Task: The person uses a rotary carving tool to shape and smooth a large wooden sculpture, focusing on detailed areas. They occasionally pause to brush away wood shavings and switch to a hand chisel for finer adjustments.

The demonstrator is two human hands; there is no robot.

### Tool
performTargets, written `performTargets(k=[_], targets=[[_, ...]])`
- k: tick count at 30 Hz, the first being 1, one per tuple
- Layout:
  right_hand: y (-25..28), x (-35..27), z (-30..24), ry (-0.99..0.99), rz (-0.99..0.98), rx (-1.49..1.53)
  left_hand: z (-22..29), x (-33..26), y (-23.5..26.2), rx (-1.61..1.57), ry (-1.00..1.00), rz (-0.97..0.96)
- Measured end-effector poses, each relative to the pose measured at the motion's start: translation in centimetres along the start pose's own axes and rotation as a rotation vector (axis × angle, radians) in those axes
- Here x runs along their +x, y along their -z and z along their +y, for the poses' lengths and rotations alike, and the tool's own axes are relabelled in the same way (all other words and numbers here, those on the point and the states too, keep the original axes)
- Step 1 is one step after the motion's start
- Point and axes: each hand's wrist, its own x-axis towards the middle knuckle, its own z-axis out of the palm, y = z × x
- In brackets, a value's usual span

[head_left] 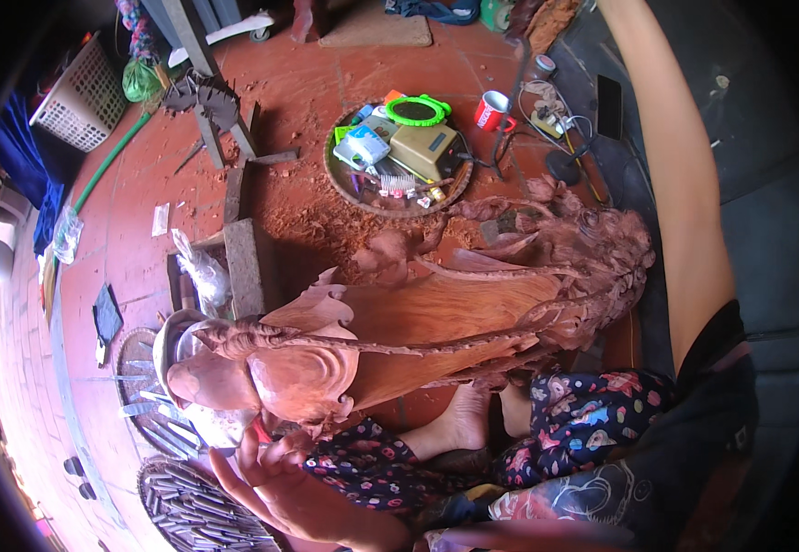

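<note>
A large carved wooden figure (455,317) lies lengthwise across the floor in front of me, its rounded end at the left and dense carving at the right. My left hand (275,478) is at the lower left, just short of the figure's rounded end. Its fingers are spread and I see nothing in them. Beneath and beside that hand is a round tray of many slim, dark-handled tools (193,506); another basket of metal carving tools (156,414) sits behind it. My right arm stretches up along the right side, and its hand is beyond the top edge.
Beyond the figure stands a round woven tray (353,195) with a tan box (424,150) and a green-rimmed round item (418,110). Nearby are a red mug (493,111), cables and a phone (608,108). Wood shavings (312,221), a wooden block (245,267) and a laundry basket (82,97) lie leftward.
</note>
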Motion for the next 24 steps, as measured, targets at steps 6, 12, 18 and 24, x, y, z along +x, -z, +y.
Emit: performTargets(k=[6, 12, 18, 24], targets=[[-7.0, -13.5, 2.8, -0.692, -0.519, -0.067, -0.6, 0.9, 3.0, -0.057, -0.091, -0.048], [-14.3, -22.7, 9.7, -0.783, -1.0, -0.096, -0.8, 1.1, 3.5, -0.12, -0.084, -0.034], [-19.4, -27.7, 14.7, -0.401, -1.491, -0.586, -0.2, 2.3, 3.4, -0.134, -0.053, -0.008], [-22.5, -33.0, 16.9, -0.382, -1.614, -0.733, -0.1, 3.7, 3.2, -0.153, -0.063, 0.009]])
